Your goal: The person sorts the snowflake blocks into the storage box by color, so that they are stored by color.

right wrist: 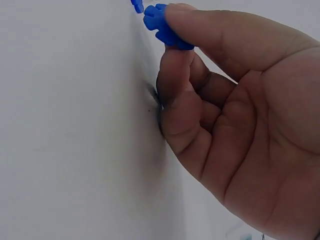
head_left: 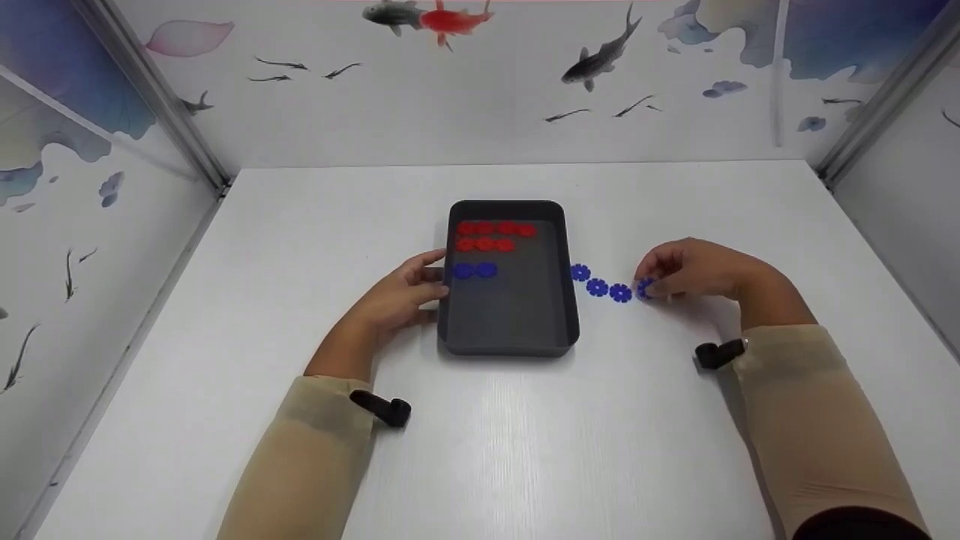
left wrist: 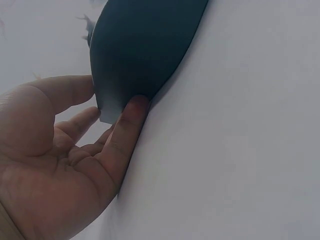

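Right hand (head_left: 703, 268) pinches a blue disc (right wrist: 156, 21) between thumb and finger, probably because it is thin. Left hand (head_left: 395, 298) touches the tray (head_left: 510, 322) with spread fingers, apparently steadying it. Left of the right hand: three blue discs (head_left: 598, 287), then the raised tray wall (head_left: 571, 311), an obstacle before the red discs (head_left: 485, 244) inside.

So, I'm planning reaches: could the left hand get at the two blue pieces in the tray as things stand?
Probably yes: the left hand touches the tray at its left wall, beside the blue pieces; only that wall intervenes.
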Tool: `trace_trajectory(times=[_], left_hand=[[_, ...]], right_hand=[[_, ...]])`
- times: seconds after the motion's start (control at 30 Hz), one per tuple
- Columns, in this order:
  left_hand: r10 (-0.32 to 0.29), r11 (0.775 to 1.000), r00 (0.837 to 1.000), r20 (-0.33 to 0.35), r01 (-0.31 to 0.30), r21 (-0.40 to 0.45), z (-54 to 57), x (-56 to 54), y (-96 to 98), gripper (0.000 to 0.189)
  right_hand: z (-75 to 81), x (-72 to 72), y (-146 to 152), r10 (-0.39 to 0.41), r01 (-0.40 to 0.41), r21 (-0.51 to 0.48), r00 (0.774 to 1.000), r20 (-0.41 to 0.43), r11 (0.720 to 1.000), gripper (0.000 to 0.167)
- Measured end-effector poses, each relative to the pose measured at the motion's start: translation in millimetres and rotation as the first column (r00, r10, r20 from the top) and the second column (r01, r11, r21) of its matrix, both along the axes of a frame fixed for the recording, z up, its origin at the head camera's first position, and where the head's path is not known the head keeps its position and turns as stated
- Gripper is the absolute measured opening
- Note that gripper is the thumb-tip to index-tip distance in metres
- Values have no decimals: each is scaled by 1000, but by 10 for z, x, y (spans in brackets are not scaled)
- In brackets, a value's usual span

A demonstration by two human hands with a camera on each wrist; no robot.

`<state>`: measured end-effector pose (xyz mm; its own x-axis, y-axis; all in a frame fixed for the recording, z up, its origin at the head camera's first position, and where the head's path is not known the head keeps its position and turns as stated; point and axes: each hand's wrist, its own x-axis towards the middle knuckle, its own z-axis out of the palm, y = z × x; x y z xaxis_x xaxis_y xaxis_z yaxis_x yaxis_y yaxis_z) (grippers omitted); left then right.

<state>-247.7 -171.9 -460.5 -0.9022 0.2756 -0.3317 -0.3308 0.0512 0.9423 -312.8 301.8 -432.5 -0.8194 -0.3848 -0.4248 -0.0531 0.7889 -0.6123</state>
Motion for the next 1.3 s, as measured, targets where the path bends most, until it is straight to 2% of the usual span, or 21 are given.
trace_trajectory(times=[0.2,0.37,0.47,0.63,0.77,0.97,1.13,1.3], left_hand=[[-7,1000,1000,-7,7,3,-8,-3,-1,71],[-8,1000,1000,3,8,-1,-19,1,-6,72],[-6,1000,1000,10,6,-7,-10,8,-3,72],[-7,1000,1000,-2,7,-6,-2,4,4,72],[-11,1000,1000,-6,11,-7,-4,1,6,72],[-5,1000,1000,-7,5,-23,-17,8,-24,70],[-6,1000,1000,-6,6,-29,-35,0,-19,70],[-17,1000,1000,-11,17,-25,-24,-5,-12,71]], right_hand=[[34,13,-23,-108,106,-99,994,-20,989,22],[82,28,-109,-130,129,-169,992,3,977,22],[141,59,-173,-126,126,-199,992,15,972,23],[250,128,-336,-119,111,-277,993,-14,954,24],[316,180,-535,-90,73,-345,995,-33,936,25],[408,213,-882,-46,28,-387,998,-36,922,20],[452,163,-1155,-54,37,-406,998,-32,913,22],[514,13,-1423,-64,69,-427,998,27,902,27]])
